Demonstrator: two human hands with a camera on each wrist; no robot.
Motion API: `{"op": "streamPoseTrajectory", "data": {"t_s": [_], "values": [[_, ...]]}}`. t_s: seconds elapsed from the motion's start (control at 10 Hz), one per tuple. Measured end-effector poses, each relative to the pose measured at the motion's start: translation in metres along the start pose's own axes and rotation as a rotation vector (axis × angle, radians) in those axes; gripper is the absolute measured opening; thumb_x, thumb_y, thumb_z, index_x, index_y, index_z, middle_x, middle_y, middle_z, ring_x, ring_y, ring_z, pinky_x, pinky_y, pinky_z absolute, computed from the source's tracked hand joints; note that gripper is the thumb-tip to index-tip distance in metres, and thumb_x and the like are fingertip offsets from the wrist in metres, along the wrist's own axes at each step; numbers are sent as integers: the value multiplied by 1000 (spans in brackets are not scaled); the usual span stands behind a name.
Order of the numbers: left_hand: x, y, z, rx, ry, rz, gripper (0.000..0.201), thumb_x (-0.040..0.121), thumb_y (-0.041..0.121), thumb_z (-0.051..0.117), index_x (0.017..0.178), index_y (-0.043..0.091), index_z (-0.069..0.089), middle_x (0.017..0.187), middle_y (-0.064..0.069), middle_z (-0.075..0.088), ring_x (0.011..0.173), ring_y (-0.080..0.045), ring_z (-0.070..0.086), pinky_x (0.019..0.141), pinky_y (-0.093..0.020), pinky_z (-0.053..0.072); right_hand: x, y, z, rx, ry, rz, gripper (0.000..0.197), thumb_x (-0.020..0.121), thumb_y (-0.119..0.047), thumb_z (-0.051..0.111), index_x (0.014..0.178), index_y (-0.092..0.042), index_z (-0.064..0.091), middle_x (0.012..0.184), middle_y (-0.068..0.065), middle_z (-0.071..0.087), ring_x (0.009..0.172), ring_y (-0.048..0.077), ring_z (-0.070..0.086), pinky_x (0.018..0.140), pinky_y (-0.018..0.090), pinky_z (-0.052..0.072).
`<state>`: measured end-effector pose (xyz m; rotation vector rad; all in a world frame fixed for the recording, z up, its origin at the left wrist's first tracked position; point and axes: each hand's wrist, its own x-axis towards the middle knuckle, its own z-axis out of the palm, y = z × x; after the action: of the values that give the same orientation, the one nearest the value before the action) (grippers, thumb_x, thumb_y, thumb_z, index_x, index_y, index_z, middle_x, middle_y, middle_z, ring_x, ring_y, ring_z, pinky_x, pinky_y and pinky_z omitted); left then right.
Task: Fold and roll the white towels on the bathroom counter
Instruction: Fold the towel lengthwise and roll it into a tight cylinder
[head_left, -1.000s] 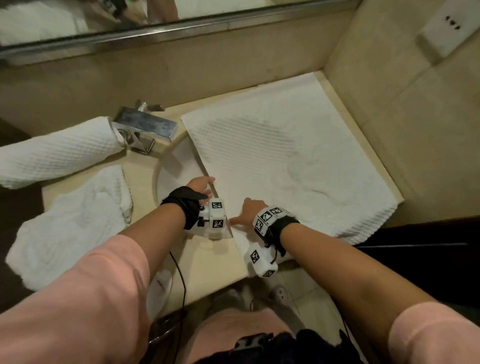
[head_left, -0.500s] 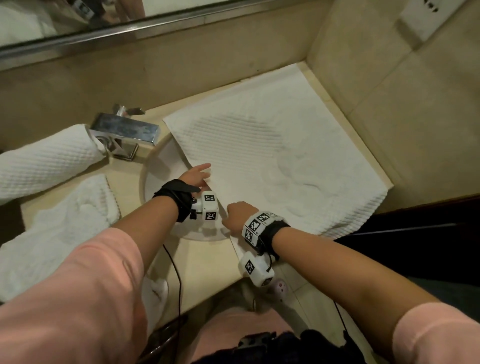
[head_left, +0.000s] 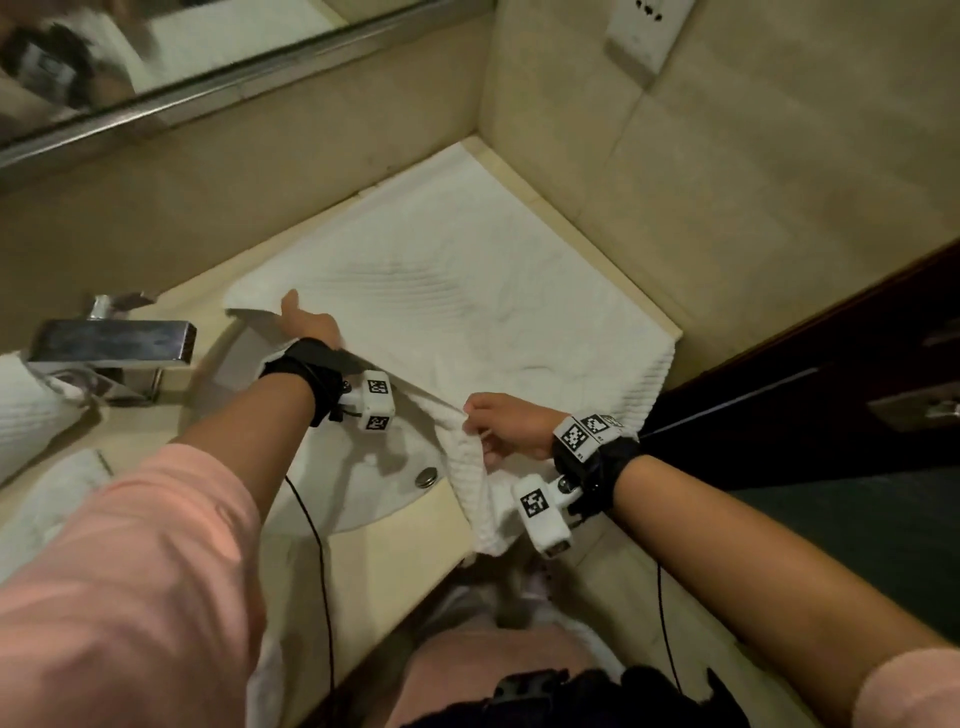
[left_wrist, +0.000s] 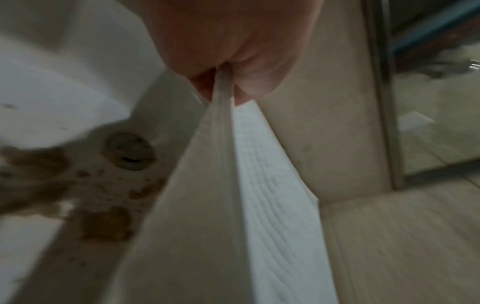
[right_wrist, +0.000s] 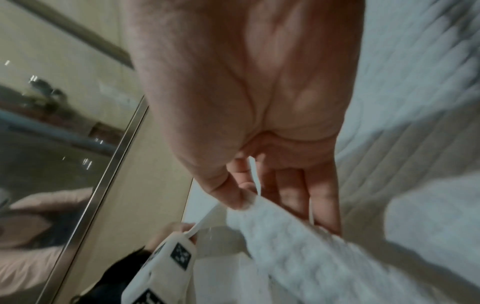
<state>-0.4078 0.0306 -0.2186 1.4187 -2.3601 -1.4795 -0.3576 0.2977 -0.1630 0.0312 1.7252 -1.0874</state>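
Note:
A large white towel lies spread on the counter's right part, up to the corner of the walls. My left hand pinches its left edge near the far corner and holds it lifted over the sink; the left wrist view shows the hem squeezed between thumb and finger. My right hand pinches the near left edge of the towel, which hangs bunched below it over the counter's front. A rolled white towel and a loose white towel lie at the left.
The chrome tap stands left of the white sink, whose drain shows under the lifted edge. A mirror runs along the back wall. A wall socket sits at the upper right. Dark cabinetry is at the right.
Both hands went from resting at the towel's near left corner to pinching its left edge. The left hand slid far along the edge and lifted it; the right raised the near part.

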Motion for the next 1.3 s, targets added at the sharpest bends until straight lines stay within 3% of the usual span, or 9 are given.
{"op": "streamPoseTrajectory", "data": {"t_s": [0.4,0.6,0.7,0.8,0.9,1.0,1.1,1.2,1.3], "values": [[-29,128,56,-15,141,229,51,94,5,31,145,13,31,149,-12,28,135,-30,32,111,-34,31,-60,9,-109,-66,296,-275,9,99,-17,48,99,-9,45,48,-16,50,31,3,34,35,12,26],[-49,188,103,-70,132,335,57,95,-2,30,150,9,20,155,-12,16,142,-27,21,116,-30,19,-63,18,-182,-131,354,-271,10,99,-22,50,93,-13,49,68,-10,54,28,2,37,33,10,25],[-59,204,126,-67,128,317,61,93,-4,31,151,10,18,156,-11,13,142,-28,20,117,-30,18,-58,19,-218,-242,360,-247,12,98,-22,51,89,-14,52,81,-5,53,43,-1,50,38,9,33],[-66,207,146,-34,135,245,63,92,-6,28,152,11,15,158,-9,7,144,-28,13,117,-31,16,-48,22,-245,-358,367,-208,14,98,-22,51,88,-13,54,77,-6,52,56,-1,52,45,7,35],[-68,210,162,70,117,196,59,93,-4,29,150,7,19,157,-11,10,140,-32,17,115,-35,20,-32,26,-264,-392,399,-146,16,96,-24,53,98,-9,60,101,7,62,77,15,56,67,20,41],[-62,218,176,156,90,183,54,94,-2,30,147,2,21,155,-13,14,137,-35,21,112,-38,24,-16,27,-280,-382,477,-108,16,93,-24,55,92,-9,60,109,11,65,98,25,58,84,30,44],[-50,226,185,162,20,162,57,97,5,36,150,3,15,156,-14,8,140,-36,17,114,-38,22,0,22,-291,-420,555,-44,19,93,-23,54,85,-6,58,96,14,64,92,30,60,83,32,46],[-29,231,197,104,-269,157,77,96,36,52,153,16,3,158,-16,-4,146,-31,7,117,-39,16,16,15,-300,-497,590,39,30,93,-16,48,64,-8,47,68,10,53,69,27,52,72,34,45],[-17,228,203,76,-686,200,75,90,56,48,151,20,22,156,-5,20,144,-22,20,115,-35,19,30,4,-299,-582,555,122,33,95,-21,44,63,-17,39,70,4,48,77,24,50,73,30,43]]}}
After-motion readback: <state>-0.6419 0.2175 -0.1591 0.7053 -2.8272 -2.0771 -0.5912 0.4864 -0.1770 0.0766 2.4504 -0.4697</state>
